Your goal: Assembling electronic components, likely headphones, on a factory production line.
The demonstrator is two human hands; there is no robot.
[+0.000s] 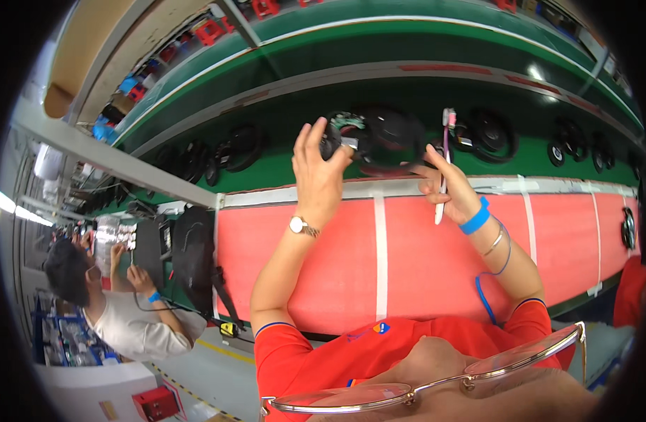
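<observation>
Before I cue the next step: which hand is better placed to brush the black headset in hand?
Likely the right hand: it holds the toothbrush beside the black headset, while the left hand grips the headset's left end.

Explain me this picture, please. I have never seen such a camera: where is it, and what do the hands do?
No machine here, only a person's two bare hands. The picture comes from a wide fisheye camera on the person's head, looking down, so straight edges bend near the rim. The left hand holds black headphones, somewhat blurred. The right hand holds a toothbrush, bristles upward; whether it also touches the headphones is unclear. Beyond the pink mat, more headphones lie along a green surface. At the picture's left is another person.
</observation>
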